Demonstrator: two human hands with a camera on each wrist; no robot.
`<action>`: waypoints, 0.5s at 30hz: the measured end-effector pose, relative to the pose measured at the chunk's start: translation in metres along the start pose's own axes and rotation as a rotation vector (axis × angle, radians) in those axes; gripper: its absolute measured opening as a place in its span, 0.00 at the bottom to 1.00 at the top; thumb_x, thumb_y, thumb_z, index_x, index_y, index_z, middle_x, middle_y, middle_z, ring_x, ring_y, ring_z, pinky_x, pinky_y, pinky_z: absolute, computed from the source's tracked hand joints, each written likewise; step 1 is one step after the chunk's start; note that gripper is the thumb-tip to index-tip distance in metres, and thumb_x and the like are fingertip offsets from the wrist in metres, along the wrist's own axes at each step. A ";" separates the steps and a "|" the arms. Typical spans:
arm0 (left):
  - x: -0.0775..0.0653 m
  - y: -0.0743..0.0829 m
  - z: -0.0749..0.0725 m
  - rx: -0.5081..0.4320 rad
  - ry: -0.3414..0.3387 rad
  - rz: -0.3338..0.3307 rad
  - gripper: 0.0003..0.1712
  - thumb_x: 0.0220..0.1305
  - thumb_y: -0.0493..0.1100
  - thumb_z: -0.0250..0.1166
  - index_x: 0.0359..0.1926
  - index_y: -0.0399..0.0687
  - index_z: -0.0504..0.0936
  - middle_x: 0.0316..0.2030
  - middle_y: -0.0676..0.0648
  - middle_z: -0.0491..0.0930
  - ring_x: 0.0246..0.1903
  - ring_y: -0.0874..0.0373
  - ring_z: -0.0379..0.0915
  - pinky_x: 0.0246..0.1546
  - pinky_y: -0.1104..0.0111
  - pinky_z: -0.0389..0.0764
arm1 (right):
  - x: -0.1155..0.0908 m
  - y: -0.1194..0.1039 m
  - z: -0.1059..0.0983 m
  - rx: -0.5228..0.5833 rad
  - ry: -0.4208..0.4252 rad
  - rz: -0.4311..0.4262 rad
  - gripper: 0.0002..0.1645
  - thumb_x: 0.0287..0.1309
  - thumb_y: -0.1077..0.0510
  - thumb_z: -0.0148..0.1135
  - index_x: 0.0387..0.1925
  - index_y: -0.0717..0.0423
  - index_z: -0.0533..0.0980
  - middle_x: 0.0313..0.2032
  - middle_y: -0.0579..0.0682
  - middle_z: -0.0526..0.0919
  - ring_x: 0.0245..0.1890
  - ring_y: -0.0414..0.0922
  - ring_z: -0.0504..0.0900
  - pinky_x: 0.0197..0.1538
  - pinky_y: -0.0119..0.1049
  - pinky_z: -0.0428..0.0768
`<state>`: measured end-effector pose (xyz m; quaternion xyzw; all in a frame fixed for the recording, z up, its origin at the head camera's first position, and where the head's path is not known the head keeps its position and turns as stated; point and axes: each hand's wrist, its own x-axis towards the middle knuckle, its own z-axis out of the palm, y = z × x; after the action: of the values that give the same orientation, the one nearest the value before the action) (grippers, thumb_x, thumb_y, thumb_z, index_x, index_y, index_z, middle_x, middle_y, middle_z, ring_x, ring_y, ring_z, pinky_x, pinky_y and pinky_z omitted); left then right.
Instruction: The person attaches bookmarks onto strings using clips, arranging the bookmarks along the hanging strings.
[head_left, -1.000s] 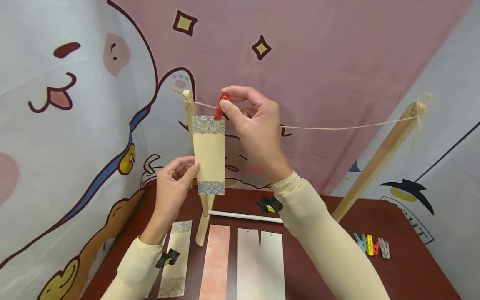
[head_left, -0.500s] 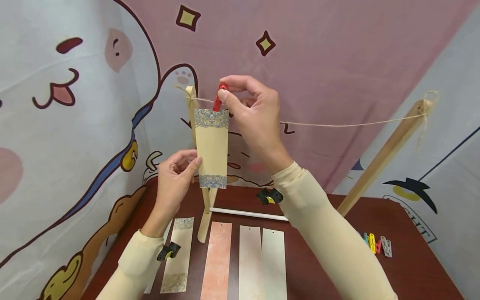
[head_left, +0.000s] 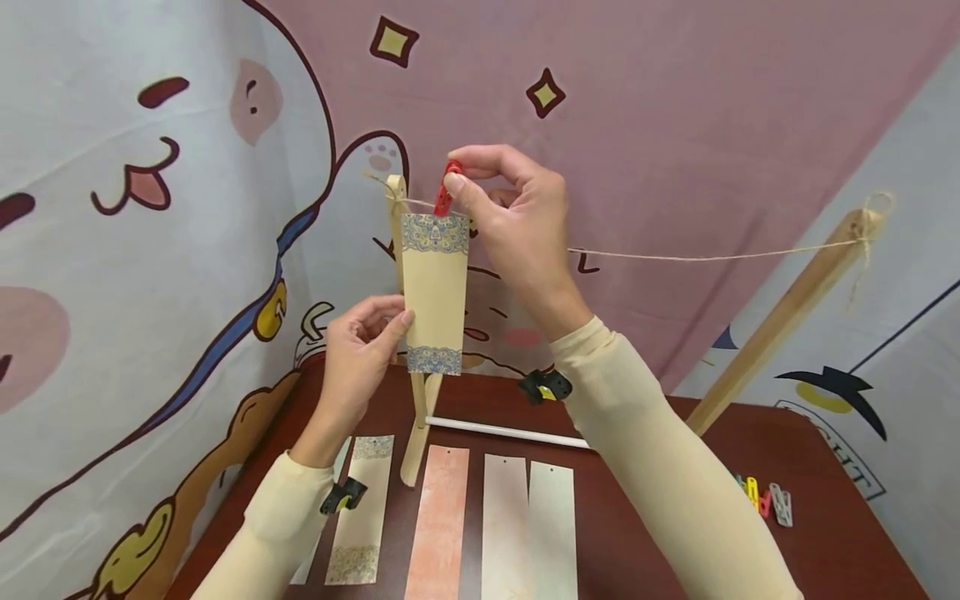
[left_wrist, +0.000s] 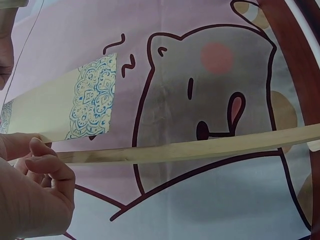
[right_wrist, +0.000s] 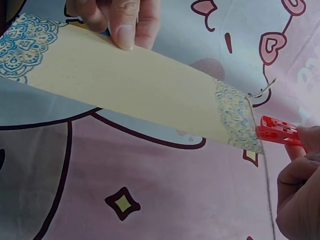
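In the head view my left hand (head_left: 352, 354) pinches the left edge of a cream paper bookmark (head_left: 435, 292) between thumb and fingers. Blue lace patterns band its top and bottom. My right hand (head_left: 528, 212) pinches a red clothespin (head_left: 444, 196) over the bookmark's top edge, near its middle. From the right wrist view, the clothespin (right_wrist: 277, 131) has its tip at the patterned end of the bookmark (right_wrist: 135, 90), where the string (right_wrist: 269, 190) passes. Whether it clamps both cannot be told. The bookmark (left_wrist: 55, 110) hangs beside my left hand (left_wrist: 37, 195) in the left wrist view.
A string (head_left: 690, 258) spans a left wooden post (head_left: 397, 233) and a right wooden post (head_left: 787, 321), with a white rod (head_left: 510, 432) low between them. Several paper strips, including a pink one (head_left: 438, 525), lie on the dark red table (head_left: 637, 533). Small clothespins (head_left: 780, 504) lie at right.
The bookmark has risen and shifted right under the red clothespin, which now sits nearer the middle of its top edge. Both hands keep their pinch. The head view has turned slightly.
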<state>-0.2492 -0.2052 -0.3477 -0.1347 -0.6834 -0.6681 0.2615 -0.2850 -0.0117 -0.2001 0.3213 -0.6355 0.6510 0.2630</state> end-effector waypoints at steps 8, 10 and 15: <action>0.003 -0.002 -0.002 0.004 -0.017 -0.008 0.08 0.73 0.31 0.72 0.50 0.34 0.90 0.33 0.44 0.87 0.19 0.60 0.68 0.18 0.72 0.70 | 0.006 0.005 -0.001 -0.034 -0.021 0.061 0.08 0.67 0.70 0.74 0.46 0.66 0.89 0.38 0.54 0.91 0.34 0.48 0.86 0.38 0.33 0.79; 0.003 -0.002 -0.003 0.012 -0.012 -0.005 0.07 0.73 0.31 0.72 0.49 0.34 0.90 0.32 0.43 0.86 0.19 0.60 0.68 0.18 0.72 0.70 | 0.007 0.005 0.000 -0.035 -0.037 0.069 0.08 0.66 0.70 0.74 0.47 0.66 0.89 0.38 0.55 0.90 0.33 0.47 0.85 0.36 0.33 0.78; 0.004 -0.001 -0.005 0.016 -0.005 0.011 0.07 0.72 0.30 0.72 0.49 0.34 0.90 0.31 0.39 0.85 0.18 0.59 0.68 0.18 0.72 0.69 | 0.012 0.002 0.004 -0.064 -0.092 0.094 0.09 0.67 0.69 0.74 0.48 0.66 0.88 0.37 0.55 0.90 0.32 0.48 0.86 0.36 0.33 0.78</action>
<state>-0.2521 -0.2111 -0.3467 -0.1382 -0.6886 -0.6609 0.2644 -0.2937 -0.0165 -0.1925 0.3120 -0.6820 0.6263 0.2127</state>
